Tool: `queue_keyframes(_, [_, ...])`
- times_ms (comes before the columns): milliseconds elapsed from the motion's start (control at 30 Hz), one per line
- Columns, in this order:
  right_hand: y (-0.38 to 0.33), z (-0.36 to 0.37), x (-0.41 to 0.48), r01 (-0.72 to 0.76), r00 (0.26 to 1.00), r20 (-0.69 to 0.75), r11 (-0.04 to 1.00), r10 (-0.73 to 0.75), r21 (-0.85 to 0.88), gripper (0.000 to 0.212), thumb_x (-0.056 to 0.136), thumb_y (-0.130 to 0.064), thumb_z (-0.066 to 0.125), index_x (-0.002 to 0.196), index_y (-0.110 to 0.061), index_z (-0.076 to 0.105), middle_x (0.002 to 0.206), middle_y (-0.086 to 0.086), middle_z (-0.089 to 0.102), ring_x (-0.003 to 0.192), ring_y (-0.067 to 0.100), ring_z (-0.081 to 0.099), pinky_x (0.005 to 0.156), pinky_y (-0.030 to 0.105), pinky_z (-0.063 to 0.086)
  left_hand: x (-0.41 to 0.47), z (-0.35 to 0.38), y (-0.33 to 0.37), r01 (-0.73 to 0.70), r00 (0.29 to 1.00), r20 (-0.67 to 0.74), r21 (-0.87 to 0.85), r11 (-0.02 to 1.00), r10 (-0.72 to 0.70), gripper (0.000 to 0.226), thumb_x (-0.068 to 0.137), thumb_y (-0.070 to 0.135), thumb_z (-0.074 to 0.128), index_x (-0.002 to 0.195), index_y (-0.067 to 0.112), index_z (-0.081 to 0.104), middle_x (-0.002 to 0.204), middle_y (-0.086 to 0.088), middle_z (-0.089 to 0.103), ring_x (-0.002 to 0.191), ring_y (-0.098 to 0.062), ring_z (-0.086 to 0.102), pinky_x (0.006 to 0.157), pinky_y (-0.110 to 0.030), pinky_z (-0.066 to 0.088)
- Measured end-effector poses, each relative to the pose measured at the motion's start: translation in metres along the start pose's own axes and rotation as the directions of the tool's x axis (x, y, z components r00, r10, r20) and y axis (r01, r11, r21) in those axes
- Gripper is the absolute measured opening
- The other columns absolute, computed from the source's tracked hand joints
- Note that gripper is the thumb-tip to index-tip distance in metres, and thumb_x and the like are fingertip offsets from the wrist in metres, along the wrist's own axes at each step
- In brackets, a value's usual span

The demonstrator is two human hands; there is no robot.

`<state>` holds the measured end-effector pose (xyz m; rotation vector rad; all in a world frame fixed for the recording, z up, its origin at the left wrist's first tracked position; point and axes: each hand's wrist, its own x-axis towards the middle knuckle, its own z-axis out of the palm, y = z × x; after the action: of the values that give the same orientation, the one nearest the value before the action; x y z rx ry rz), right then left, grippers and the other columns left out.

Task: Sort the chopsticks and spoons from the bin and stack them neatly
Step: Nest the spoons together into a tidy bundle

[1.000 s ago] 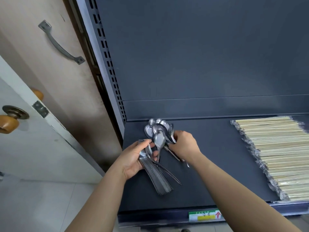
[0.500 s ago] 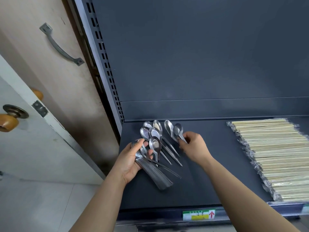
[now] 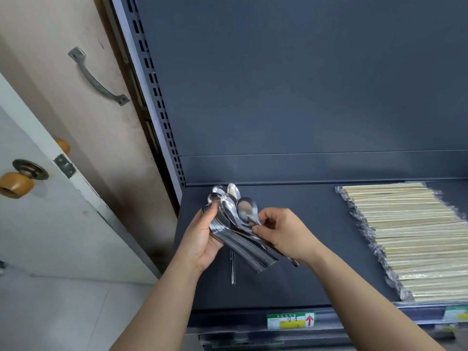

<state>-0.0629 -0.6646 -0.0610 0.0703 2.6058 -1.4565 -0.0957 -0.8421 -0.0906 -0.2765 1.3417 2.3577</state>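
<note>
Alignment matters: the left hand (image 3: 202, 239) grips the nested spoon stack (image 3: 249, 250) above the shelf (image 3: 316, 262), and the right hand (image 3: 286, 234), pinching a loose spoon (image 3: 247, 207) by its neck, should seat it bowl into bowl. Wrapped chopsticks (image 3: 410, 239) lie well right of that hand, cropped by the frame edge. Whether the stray handle (image 3: 232, 271) below the left hand rests on the shelf is unclear.

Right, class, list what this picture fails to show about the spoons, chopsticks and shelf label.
Head view throughout.
Count of spoons: left hand and right hand cover the handles.
Extent of chopsticks: cut off by the right edge.
Writing on shelf label: too small and blurred.
</note>
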Motion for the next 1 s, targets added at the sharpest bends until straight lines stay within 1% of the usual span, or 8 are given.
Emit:
queue_keyframes(133, [0.005,0.000,-0.003,0.009,1.000,-0.022,0.996,-0.010,-0.085,0.033,0.088,-0.015,0.063,0.061,-0.020,0.045,0.047,-0.011,0.041,0.042,0.006,0.031,0.046,0.016,0.029,-0.003,0.002,-0.006,0.010,0.999,0.031,0.008,1.000,-0.011,0.052,0.093,0.040,0.053,0.128,0.001,0.057,0.120,-0.026,0.063,0.101,-0.035,0.066,0.084,-0.043,0.055])
queue_keyframes(333, [0.006,0.002,-0.008,-0.006,1.000,0.024,0.990,0.010,-0.139,0.025,0.088,-0.016,0.060,0.065,-0.019,0.051,0.048,-0.011,0.047,0.041,0.004,0.037,0.046,0.016,0.033,-0.003,0.003,-0.014,-0.003,0.994,0.113,0.002,1.000,0.003,0.036,0.092,0.031,0.052,0.110,0.002,0.064,0.100,-0.018,0.068,0.087,-0.029,0.069,0.075,-0.039,0.058])
queue_keyframes(533, [0.006,-0.004,-0.009,0.042,0.998,0.045,0.993,-0.037,-0.110,0.033,0.091,-0.018,0.057,0.062,-0.019,0.041,0.053,-0.004,0.044,0.051,0.010,0.034,0.052,0.027,0.031,-0.001,0.007,-0.013,0.040,0.999,-0.021,0.030,0.999,-0.040,0.036,0.089,0.028,0.063,0.117,0.005,0.059,0.093,-0.013,0.072,0.079,-0.028,0.070,0.071,-0.041,0.058])
queue_keyframes(633, [0.006,-0.006,-0.009,0.040,0.997,0.063,0.997,-0.036,-0.069,0.021,0.090,-0.020,0.058,0.071,-0.015,0.053,0.074,0.015,0.064,0.058,0.013,0.047,0.056,0.028,0.038,0.000,0.007,-0.014,0.067,0.996,-0.066,0.011,0.998,-0.066,0.047,0.087,0.029,0.066,0.124,0.002,0.055,0.092,-0.015,0.072,0.079,-0.029,0.070,0.078,-0.049,0.056])
queue_keyframes(733, [0.006,-0.006,-0.011,0.065,0.993,0.101,0.995,-0.056,-0.079,0.014,0.089,-0.024,0.061,0.082,-0.013,0.065,0.078,0.011,0.067,0.060,0.009,0.048,0.060,0.027,0.040,0.002,0.005,-0.015,0.078,0.994,-0.076,0.024,0.997,-0.076,0.052,0.086,0.034,0.066,0.124,0.001,0.054,0.095,-0.016,0.072,0.079,-0.030,0.071,0.069,-0.042,0.058])
queue_keyframes(833, [0.001,-0.008,-0.012,0.093,0.981,0.177,0.992,-0.076,-0.089,0.018,0.094,-0.020,0.053,0.087,-0.014,0.069,0.064,0.003,0.059,0.055,0.006,0.045,0.060,0.028,0.041,0.002,0.004,-0.014,0.080,0.996,-0.047,0.044,0.996,-0.078,0.050,0.084,0.036,0.066,0.119,0.002,0.058,0.096,-0.016,0.072,0.081,-0.030,0.071,0.069,-0.040,0.058])
queue_keyframes(933, [-0.002,-0.010,-0.011,0.075,0.960,0.276,0.995,-0.053,-0.069,0.019,0.095,-0.024,0.054,0.104,-0.023,0.071,0.091,0.009,0.071,0.076,0.025,0.062,0.079,0.036,0.051,0.004,0.004,-0.013,0.081,0.997,-0.023,0.064,0.995,-0.080,0.053,0.083,0.035,0.066,0.121,-0.002,0.057,0.098,-0.019,0.070,0.084,-0.033,0.069,0.075,-0.044,0.058])
queue_keyframes(1000, [-0.003,-0.011,-0.011,0.098,0.944,0.324,0.992,-0.069,-0.075,0.022,0.092,-0.021,0.060,0.111,-0.024,0.070,0.102,0.007,0.071,0.083,0.022,0.064,0.088,0.037,0.050,0.004,0.004,-0.013,0.091,0.996,-0.023,0.061,0.994,-0.090,0.053,0.083,0.034,0.068,0.120,-0.002,0.057,0.099,-0.022,0.068,0.086,-0.035,0.069,0.079,-0.048,0.057])
